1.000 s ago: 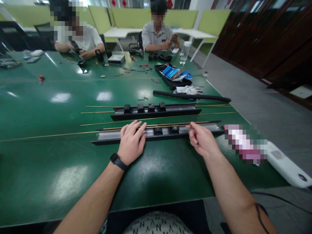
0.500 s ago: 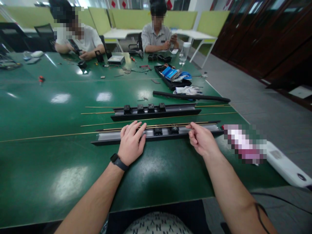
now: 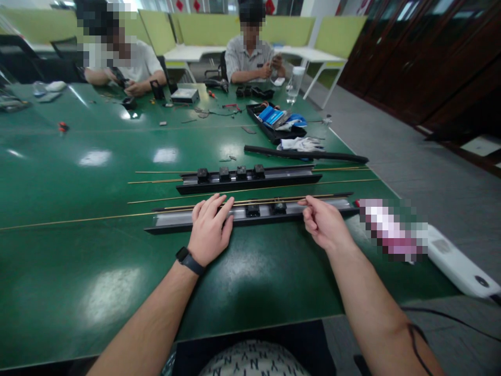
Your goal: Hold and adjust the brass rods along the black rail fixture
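A black-edged, grey-floored channel [image 3: 172,220] lies crosswise in front of me, with two small black blocks in sight inside it, one of them a black block [image 3: 252,210]. Thin brass rods [image 3: 261,202] run along its far side. My left hand [image 3: 210,227], fingers stretched out, rests across the channel and over the rods. On the right, my right hand [image 3: 323,219] has its fingers curled, thumb and index finger pinched at a brass rod. Behind lies a second channel [image 3: 250,184] holding several black blocks [image 3: 224,174], with more thin rods beside it.
A black strip [image 3: 305,155], white gloves [image 3: 299,144] and a black tray [image 3: 270,134] with blue packets lie farther back. A white device [image 3: 456,263] lies at the right edge of the green table [image 3: 117,261]. Two people sit across, handling small items; a clear bottle [image 3: 294,86] stands there.
The whole view has shifted slightly. Both hands keep nearly the same pose and place on the channel and rods.
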{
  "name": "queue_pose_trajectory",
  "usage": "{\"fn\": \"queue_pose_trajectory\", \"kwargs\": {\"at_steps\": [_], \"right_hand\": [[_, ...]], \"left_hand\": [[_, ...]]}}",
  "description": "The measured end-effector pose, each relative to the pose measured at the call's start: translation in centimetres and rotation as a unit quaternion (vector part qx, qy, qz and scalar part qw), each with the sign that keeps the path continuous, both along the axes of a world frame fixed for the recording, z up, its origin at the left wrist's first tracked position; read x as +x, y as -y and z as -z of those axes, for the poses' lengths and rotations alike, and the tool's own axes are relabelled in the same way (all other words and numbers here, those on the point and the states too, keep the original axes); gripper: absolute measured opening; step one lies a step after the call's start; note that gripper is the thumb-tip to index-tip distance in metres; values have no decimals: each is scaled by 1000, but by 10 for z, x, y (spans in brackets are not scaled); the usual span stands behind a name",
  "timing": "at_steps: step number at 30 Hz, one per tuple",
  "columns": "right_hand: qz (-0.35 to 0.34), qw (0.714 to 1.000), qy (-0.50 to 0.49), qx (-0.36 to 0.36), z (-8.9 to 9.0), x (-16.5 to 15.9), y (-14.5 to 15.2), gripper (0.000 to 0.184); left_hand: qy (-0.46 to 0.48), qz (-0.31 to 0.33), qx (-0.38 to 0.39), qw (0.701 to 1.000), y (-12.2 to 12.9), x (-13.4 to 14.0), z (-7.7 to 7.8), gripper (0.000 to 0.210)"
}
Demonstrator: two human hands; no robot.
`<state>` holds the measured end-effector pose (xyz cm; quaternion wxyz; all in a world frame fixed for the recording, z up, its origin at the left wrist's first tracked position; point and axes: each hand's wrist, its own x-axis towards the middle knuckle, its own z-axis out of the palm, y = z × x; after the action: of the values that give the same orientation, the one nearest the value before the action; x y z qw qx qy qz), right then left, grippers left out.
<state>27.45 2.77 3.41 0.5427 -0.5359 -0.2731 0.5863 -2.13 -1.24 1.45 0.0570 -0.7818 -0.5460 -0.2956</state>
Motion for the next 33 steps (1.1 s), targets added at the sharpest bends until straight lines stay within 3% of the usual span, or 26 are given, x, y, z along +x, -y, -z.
{"fn": "queue_pose_trajectory", "kwargs": {"at_steps": [13, 25, 33], "right_hand": [[48, 999, 8, -2, -3, 4, -2, 17], [-7, 1000, 14, -2, -1, -1, 1, 21], [21, 1000, 10, 2, -2, 2, 0, 18]], "left_hand": [[1, 2, 4, 1000, 0, 0, 0, 46], [-3, 1, 7, 1000, 0, 0, 0, 45], [1, 3, 3, 1000, 0, -1, 1, 46]]}}
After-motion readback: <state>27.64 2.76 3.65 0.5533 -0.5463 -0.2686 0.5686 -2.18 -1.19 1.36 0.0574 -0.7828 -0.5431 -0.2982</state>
